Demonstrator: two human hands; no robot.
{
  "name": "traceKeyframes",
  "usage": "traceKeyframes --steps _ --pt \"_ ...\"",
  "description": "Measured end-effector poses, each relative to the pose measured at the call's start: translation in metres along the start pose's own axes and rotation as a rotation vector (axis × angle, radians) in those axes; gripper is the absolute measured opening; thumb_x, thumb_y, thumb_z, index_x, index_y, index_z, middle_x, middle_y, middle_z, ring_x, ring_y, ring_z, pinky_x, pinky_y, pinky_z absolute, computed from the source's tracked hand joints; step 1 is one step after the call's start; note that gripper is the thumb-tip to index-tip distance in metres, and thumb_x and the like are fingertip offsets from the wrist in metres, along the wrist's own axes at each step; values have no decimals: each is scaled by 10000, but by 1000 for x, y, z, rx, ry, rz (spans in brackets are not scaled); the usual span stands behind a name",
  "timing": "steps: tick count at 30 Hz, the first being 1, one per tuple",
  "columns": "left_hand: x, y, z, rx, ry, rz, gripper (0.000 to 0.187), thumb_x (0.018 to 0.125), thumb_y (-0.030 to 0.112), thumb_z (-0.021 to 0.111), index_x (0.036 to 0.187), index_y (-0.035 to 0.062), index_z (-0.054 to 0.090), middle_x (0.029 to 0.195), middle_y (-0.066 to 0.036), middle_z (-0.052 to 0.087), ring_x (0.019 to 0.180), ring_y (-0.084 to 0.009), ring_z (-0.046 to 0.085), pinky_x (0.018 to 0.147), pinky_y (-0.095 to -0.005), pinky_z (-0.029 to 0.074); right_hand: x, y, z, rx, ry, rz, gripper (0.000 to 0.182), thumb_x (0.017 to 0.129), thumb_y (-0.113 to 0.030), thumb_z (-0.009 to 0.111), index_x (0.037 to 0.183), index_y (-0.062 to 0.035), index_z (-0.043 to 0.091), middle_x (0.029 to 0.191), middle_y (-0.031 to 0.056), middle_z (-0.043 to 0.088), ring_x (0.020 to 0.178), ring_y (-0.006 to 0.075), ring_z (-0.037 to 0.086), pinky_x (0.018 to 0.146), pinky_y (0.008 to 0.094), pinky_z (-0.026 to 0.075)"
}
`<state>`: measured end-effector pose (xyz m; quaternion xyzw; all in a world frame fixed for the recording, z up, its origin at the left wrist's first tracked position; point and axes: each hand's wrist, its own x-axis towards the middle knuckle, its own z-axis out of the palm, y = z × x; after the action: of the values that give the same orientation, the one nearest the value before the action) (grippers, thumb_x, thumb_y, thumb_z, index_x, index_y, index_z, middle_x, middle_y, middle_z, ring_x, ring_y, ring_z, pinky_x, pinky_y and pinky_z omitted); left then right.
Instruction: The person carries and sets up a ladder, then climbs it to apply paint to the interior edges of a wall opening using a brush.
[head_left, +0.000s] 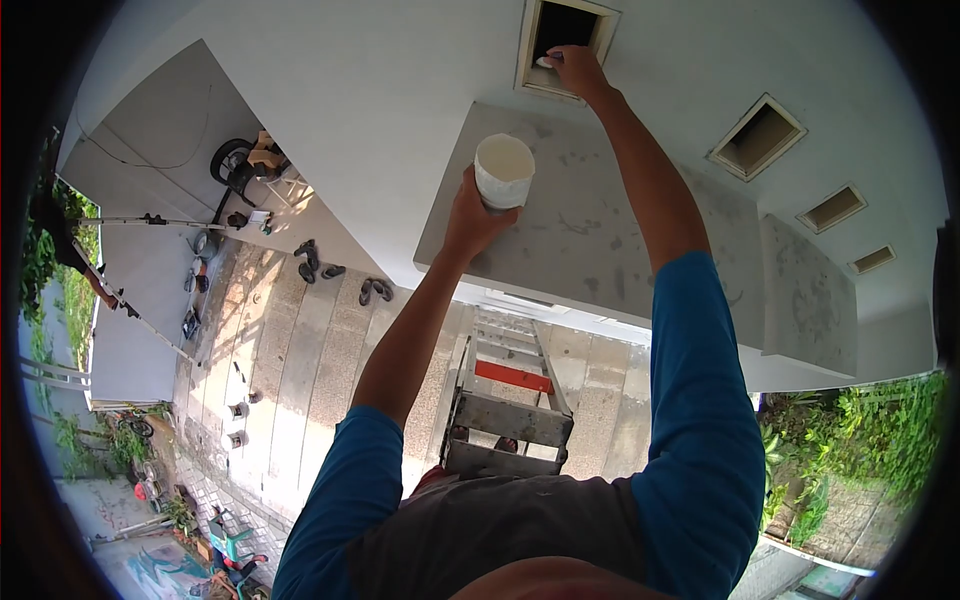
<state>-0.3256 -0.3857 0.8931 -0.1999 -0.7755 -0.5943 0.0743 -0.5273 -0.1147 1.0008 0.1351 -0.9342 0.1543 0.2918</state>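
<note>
My left hand (478, 218) is wrapped round a white tub (505, 175), held upright with its open top towards me and pale, whitish contents showing inside. Raised to the framed wall opening (568, 20), my right hand (580, 72) is closed, fingertips pinched at the lower part of the frame. A small white thing (545, 62) shows at those fingertips; I cannot tell its kind. Behind the tub lies a grey, smudged ledge (570, 190).
Below me stands a stepladder (510, 400) with a red step. More framed openings (758, 137) run along the wall to the right. Sandals (376, 291) and several small items lie on the paved ground. At far left, a person's arm (95, 280) is near a pole (145, 325).
</note>
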Motion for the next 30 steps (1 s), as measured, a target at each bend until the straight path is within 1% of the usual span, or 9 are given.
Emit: traceKeyframes --steps 5,9,12,15,21,23,26,27,30 --pt "0 -1 1 6 -3 1 868 692 193 869 1388 60 368 1262 -215 605 1178 -399 613 971 -478 511 -19 -3 5 67 -89 -52 274 940 -267 697 1070 -31 748 959 192 738 879 368 702 831 443 553" --pt "0 -3 1 10 -2 1 876 694 190 867 1396 58 361 1269 -216 603 1186 -398 610 978 -477 508 -36 -24 -29 78 -163 -71 249 941 -236 696 1068 -28 744 964 185 737 870 357 701 812 427 549" --pt "0 -2 0 5 14 39 827 692 197 880 1340 20 397 1240 -223 632 1153 -373 643 960 -441 522 -40 -36 -49 178 -69 -12 230 940 -210 697 1070 -25 740 930 178 736 844 341 700 788 412 546" --pt "0 -1 0 -13 6 29 868 692 194 868 1389 55 370 1266 -216 604 1189 -397 607 979 -477 507 -33 -49 -69 205 7 -64 229 942 -216 697 1067 -29 739 924 161 738 824 327 700 768 394 546" --pt "-1 -2 1 4 15 22 857 686 188 869 1378 54 381 1259 -212 610 1186 -396 610 968 -478 509 -5 -68 -98 204 58 -184 226 943 -222 700 1072 -40 735 979 133 740 813 320 694 753 369 553" --pt "-1 -2 0 16 18 36 848 691 194 874 1366 39 386 1249 -215 624 1168 -386 628 963 -463 518 4 -71 -103 118 347 -304 228 938 -207 698 1096 -43 717 994 126 728 840 308 689 770 382 564" --pt "0 2 -1 21 22 55 839 695 201 879 1355 26 391 1236 -220 640 1148 -379 649 955 -449 528 0 -74 -97 -5 426 -385 231 929 -203 702 1104 -52 700 1008 105 710 907 286 685 795 386 573" --pt "-1 3 -1 19 24 56 840 694 201 879 1355 27 391 1234 -220 642 1145 -381 650 953 -450 529 -5 -72 -87 -93 462 -443 225 908 -181 718 1095 -59 695 1038 76 691 985 264 673 814 379 579" --pt "0 1 0 33 21 29 840 695 198 878 1358 30 391 1241 -223 638 1151 -381 647 956 -450 528 -24 -65 -52 -133 417 -385 226 898 -156 723 1102 -62 694 1079 61 679 1018 252 664 838 372 582"
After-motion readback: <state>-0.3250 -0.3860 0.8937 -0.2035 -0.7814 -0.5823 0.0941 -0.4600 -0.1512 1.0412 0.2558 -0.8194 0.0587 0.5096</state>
